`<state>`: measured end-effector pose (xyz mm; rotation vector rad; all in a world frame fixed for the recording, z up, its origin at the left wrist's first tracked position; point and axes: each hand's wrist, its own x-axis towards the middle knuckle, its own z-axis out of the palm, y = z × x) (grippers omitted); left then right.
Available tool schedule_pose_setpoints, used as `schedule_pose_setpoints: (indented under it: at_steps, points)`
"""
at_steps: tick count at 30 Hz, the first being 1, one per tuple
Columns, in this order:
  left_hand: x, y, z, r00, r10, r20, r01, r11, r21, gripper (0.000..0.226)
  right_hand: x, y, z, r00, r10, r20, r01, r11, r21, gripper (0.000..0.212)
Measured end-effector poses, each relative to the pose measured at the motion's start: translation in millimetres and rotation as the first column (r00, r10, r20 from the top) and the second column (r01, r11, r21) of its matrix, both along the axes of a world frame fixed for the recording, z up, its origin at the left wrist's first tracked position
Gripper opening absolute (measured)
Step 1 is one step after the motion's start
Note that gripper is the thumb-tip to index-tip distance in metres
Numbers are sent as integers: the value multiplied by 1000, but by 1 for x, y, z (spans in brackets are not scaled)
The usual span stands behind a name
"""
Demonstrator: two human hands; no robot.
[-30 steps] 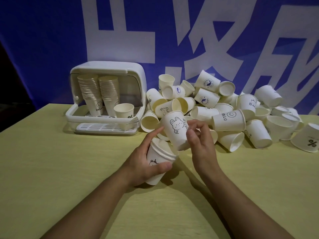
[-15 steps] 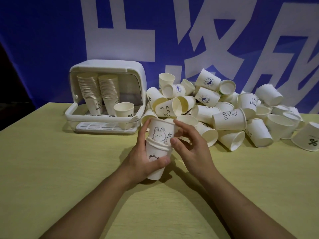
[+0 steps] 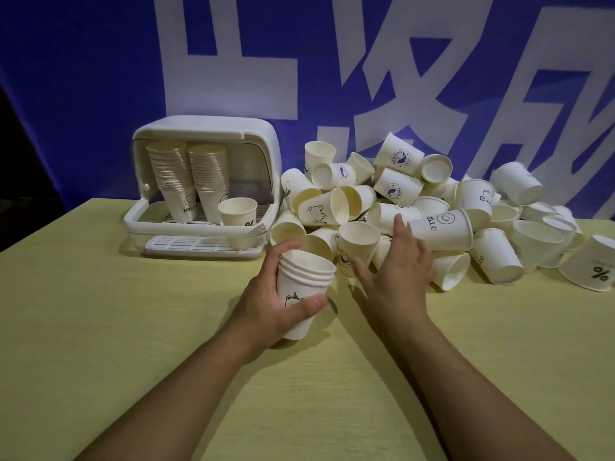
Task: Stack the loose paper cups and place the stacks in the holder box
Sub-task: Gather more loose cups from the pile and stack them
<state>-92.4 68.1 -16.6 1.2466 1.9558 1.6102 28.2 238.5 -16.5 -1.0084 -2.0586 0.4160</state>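
White paper cups (image 3: 439,227) with dark prints, white holder box (image 3: 206,128), yellow table (image 3: 100,327), blue-and-white banner (image 3: 100,61)

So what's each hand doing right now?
Left hand: grips the short stack of white paper cups.
Right hand: open, holding nothing.

"HELLO" with a smiley face reads on a cup lying on its side in the pile (image 3: 441,229), and again on the left stack in the holder box (image 3: 181,181). A "%" sign marks the far-right cup (image 3: 590,267) and the single cup in the box (image 3: 239,212). Large white characters, cut off, fill the blue backdrop (image 3: 100,78).
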Motion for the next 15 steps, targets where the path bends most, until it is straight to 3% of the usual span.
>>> schedule_pose_setpoints:
  at_steps: [7, 12, 15]
  points:
    - [1, 0, -1, 999, -14, -29, 13, 999, -38, 79, -22, 4, -3, 990, -29, 141, 22, 998, 53, 94]
    - [2, 0, 0, 999, -19, -33, 17, 998, -64, 82, -17, 6, 3, 996, 13, -88, -10, 999, 40, 81]
    - [2, -1, 1, 999, -26, -44, 22, 996, -88, 86, -14, 0, 9, 898, 168, -407, -228, 968, -104, 78]
